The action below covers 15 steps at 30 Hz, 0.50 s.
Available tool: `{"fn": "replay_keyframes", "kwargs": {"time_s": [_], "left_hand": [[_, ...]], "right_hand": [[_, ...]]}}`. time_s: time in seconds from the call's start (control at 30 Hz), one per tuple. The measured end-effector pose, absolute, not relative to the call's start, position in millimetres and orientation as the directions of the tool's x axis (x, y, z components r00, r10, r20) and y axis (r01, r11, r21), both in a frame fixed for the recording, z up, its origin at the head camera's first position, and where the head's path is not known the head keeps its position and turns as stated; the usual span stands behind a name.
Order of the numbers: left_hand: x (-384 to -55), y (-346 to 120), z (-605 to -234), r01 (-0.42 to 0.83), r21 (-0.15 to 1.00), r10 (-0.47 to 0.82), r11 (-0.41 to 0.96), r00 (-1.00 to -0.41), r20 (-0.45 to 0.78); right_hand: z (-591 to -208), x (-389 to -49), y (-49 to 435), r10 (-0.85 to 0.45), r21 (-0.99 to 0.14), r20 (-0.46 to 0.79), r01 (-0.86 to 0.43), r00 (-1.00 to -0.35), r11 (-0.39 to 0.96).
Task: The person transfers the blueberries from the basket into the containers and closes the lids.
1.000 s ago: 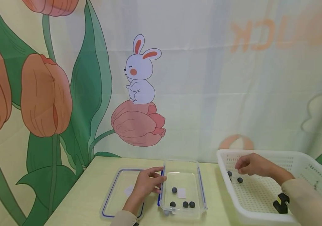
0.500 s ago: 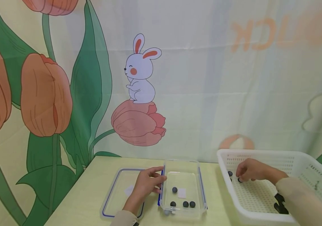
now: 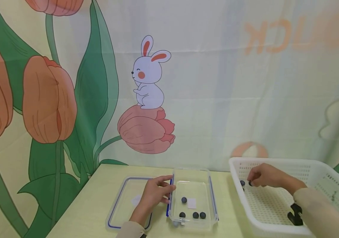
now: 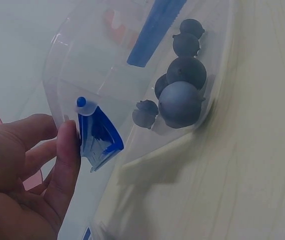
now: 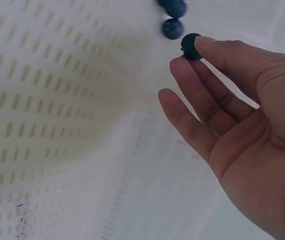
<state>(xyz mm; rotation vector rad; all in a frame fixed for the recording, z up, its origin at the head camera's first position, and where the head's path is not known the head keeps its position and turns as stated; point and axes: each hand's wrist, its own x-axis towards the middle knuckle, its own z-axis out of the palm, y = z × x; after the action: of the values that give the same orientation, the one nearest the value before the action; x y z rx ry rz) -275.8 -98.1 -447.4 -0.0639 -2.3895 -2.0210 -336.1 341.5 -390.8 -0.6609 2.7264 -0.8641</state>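
My left hand (image 3: 154, 193) pinches the left rim of an uncovered clear plastic food container (image 3: 214, 198), beside its blue latch (image 4: 100, 135). Several blueberries (image 3: 184, 200) lie inside, mostly along the near side. On the right, my right hand (image 3: 269, 175) is inside a white perforated basket (image 3: 248, 211). Its thumb and fingertips pinch one blueberry (image 5: 191, 46), largely covered by the fingers in the head view. More blueberries (image 5: 172, 28) sit close by at the basket's left wall.
A clear lid (image 3: 119, 201) with a blue seal lies left of the container, partly under my left forearm. A black object (image 3: 295, 215), partly hidden by the right sleeve, shows over the basket. Behind the table (image 3: 92, 198) hangs a printed curtain (image 3: 202, 99).
My right hand has lowered to the basket's floor and taken hold of a blueberry, then shifted slightly up and left with it. The left hand stays on the container.
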Motion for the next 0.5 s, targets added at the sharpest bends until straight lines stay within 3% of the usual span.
{"fn": "replay_keyframes", "kwargs": {"time_s": [0.5], "left_hand": [[-275.1, -97.8, -447.6, 0.049, 0.987, 0.033, 0.155, -0.998, 0.045]], "right_hand": [[-342.5, -316.1, 334.7, -0.427, -0.584, 0.159, -0.434, -0.89, 0.686]]}}
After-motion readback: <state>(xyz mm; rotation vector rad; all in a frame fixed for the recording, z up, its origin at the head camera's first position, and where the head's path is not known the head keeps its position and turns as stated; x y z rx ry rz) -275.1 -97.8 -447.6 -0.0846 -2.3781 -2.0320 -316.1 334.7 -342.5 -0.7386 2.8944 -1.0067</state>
